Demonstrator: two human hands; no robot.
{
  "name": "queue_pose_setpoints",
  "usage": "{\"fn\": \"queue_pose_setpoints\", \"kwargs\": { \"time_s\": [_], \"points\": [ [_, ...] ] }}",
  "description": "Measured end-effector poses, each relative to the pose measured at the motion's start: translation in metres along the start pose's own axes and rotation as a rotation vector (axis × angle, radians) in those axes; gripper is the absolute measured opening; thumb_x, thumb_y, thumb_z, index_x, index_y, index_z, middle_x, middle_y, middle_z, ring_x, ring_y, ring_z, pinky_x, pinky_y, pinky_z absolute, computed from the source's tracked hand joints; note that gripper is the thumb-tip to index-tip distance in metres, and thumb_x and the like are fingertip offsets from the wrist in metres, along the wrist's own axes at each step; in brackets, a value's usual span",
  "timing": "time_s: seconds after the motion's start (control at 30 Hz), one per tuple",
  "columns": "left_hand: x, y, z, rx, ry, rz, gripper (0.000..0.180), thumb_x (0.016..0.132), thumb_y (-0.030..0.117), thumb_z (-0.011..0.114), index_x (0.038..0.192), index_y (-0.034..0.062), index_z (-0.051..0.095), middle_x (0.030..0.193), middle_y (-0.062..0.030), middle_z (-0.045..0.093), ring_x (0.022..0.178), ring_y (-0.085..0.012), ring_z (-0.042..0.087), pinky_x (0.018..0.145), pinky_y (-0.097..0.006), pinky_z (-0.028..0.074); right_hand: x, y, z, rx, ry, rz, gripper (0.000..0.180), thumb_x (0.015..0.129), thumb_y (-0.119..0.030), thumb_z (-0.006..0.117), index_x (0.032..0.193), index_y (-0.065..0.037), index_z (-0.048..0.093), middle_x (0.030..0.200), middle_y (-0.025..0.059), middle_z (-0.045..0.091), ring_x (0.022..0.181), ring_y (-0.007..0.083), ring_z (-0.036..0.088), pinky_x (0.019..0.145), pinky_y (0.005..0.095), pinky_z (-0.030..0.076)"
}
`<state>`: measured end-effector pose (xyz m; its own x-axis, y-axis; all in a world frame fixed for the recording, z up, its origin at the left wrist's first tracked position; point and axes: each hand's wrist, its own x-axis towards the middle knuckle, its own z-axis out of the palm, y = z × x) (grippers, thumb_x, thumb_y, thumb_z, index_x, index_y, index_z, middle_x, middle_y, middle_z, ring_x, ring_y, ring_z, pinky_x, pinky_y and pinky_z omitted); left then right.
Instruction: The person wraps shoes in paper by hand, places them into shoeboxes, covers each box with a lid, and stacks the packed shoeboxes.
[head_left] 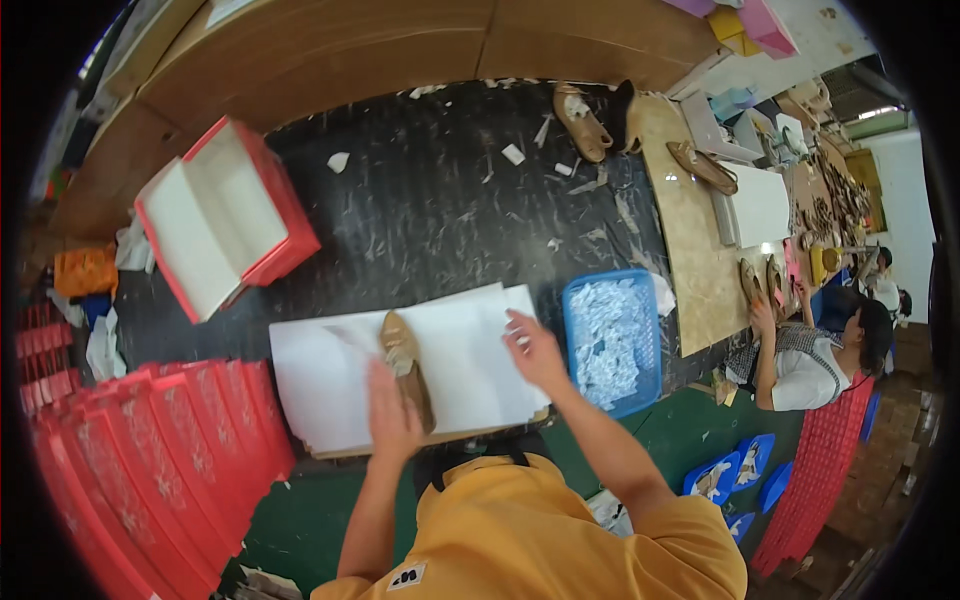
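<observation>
While the left hand (394, 418) lies flat along the tan shoe (417, 382), its fingers straight and blurred (I cannot tell whether the palm presses on it), the right hand (533, 355) hangs apart from it over the right part of the white paper (468, 345), fingers loosely bent around nothing I can see. The shoe sits lengthwise on that paper, white stuffing (401, 360) in its opening. Should the left palm push sideways, the narrow shoe could tip or drag the loose sheets askew. Just right of the paper is a blue basket (652, 362) of pale scraps (608, 335); a careless swing of the right hand might jolt it and spill them. Farther off, the open red box (285, 215) stands on the black tabletop (420, 200), with two more shoes (580, 127) toward the far edge.
</observation>
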<state>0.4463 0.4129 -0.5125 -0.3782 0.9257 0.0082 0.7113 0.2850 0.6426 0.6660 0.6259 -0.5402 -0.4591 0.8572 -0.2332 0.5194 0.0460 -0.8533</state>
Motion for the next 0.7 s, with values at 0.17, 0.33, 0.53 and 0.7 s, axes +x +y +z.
{"fn": "queue_pose_setpoints", "kwargs": {
  "time_s": [0.17,0.33,0.53,0.7],
  "points": [
    [0.053,0.086,-0.042,-0.667,-0.855,-0.037,0.06,0.094,0.004,0.062,0.151,-0.0003,0.045,0.153,-0.0244,0.047,0.132,-0.0394,0.055,0.109,-0.044,0.046,0.208,0.091,-0.153,-0.275,0.497,-0.188,0.03,0.09,-0.016,0.065,0.11,0.006,0.068,0.107,0.0267,0.068,0.1,0.0432,0.065,0.09,0.0471,0.051],
    [0.053,-0.02,-0.073,-0.392,0.579,-0.771,0.037,0.094,0.005,0.068,0.13,-0.0023,0.063,0.124,-0.0153,0.067,0.106,-0.0242,0.068,0.086,-0.036,0.058,0.413,0.153,-0.295,-0.434,0.741,-0.066,0.072,0.088,-0.05,0.072,0.121,0.013,0.059,0.106,0.0306,0.069,0.087,0.0421,0.072,0.077,0.0477,0.057],
    [0.028,-0.039,0.03,-0.316,0.05,-1.056,0.071,0.08,0.032,0.087,0.131,-0.0057,0.058,0.118,-0.0174,0.067,0.098,-0.0245,0.068,0.079,-0.036,0.058,0.503,0.209,-0.336,-0.082,0.416,0.065,0.047,0.085,-0.037,0.074,0.112,0.001,0.072,0.093,0.0116,0.075,0.087,0.026,0.071,0.076,0.0368,0.055],
    [0.049,0.022,0.06,0.227,0.226,-0.727,0.068,0.079,0.034,0.087,0.126,-0.0037,0.056,0.122,-0.0191,0.057,0.112,-0.0317,0.059,0.094,-0.042,0.05,0.357,0.215,-0.338,1.041,0.208,0.409,0.037,0.091,-0.016,0.074,0.125,-0.004,0.065,0.105,0.009,0.072,0.097,0.0216,0.07,0.085,0.0349,0.055]
  ]
}}
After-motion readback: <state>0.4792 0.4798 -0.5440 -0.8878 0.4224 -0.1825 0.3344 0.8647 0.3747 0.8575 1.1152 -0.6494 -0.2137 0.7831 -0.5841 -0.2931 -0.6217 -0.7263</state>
